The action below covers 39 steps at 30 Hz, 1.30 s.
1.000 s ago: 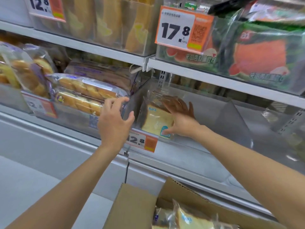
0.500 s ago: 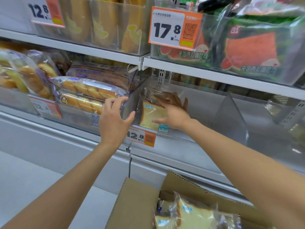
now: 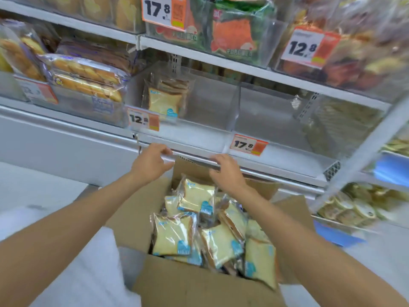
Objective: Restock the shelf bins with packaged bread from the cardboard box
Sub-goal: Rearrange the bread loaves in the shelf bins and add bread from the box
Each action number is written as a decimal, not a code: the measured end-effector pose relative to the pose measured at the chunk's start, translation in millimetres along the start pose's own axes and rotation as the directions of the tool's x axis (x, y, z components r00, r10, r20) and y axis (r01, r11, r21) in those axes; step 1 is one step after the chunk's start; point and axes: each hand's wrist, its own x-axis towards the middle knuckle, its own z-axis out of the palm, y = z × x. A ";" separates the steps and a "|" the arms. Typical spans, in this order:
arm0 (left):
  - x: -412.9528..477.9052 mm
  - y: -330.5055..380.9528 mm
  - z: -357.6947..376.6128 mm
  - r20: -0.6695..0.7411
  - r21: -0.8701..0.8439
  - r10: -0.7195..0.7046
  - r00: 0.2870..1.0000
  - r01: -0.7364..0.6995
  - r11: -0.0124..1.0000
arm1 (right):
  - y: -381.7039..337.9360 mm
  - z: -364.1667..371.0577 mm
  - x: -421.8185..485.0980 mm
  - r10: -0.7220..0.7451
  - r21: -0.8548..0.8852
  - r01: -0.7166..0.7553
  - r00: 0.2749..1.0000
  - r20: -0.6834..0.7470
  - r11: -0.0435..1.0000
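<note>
While neither hand holds anything, stock stands thus.

**Item 1.** Brown cardboard box [image 3: 199,286], open-topped with flaps spread, below the shelf front. Contents: clear-wrapped packs of pale sliced bread [image 3: 171,235] with blue labels. They are heaped loose and overlapping, some flat, some on edge. Count not legible.

**Item 2.** Clear plastic shelf bin [image 3: 210,103] on the lower shelf, behind an orange-and-white 12.8 price tag [image 3: 143,119]. Contents: upright shelved pack [image 3: 163,103] of the same bread against the left wall, label forward. How many stand behind it cannot be told.

**Item 3.** Left hand [image 3: 152,161] and right hand [image 3: 225,171], set apart over the box's far edge, just below the white shelf rail [image 3: 192,158]. Fingers loosely curled, gripping nothing. Whether any fingertip touches the rail cannot be told.

**Item 4.** Adjoining stock: long glazed bun packs [image 3: 88,80] in the bin to the left. An orange-and-white 17.8 price tag [image 3: 247,144] is on the bin to the right.

**Handling, as judged.**
- The packs look light, soft and easily crushed.
- The film looks slick and crinkly, with slack at the sealed ends.
- Hold a pack across its two flat faces or side edges with spread fingers and light pressure, never pinching into the crumb.
- The topmost pack [image 3: 197,196], near the right hand, lies free of the heap and looks easiest to lift.
- Seat it upright, label forward, beside the shelved pack.
</note>
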 end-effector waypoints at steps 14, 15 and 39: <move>-4.7 -16.8 131.2 0.326 -0.082 -0.443 0.835 0.492 0.867 | 140.7 15.4 -77.3 0.384 0.180 -0.417 0.903 0.191 0.891; -4.3 -12.6 135.7 0.313 -0.104 -0.463 0.829 0.514 0.851 | 144.6 15.4 -78.9 0.396 0.195 -0.430 0.898 0.192 0.881; -44.3 -47.6 70.4 0.302 -0.595 -0.543 0.784 0.600 0.535 | 126.4 74.2 -60.7 0.646 0.268 -0.703 0.711 0.278 0.659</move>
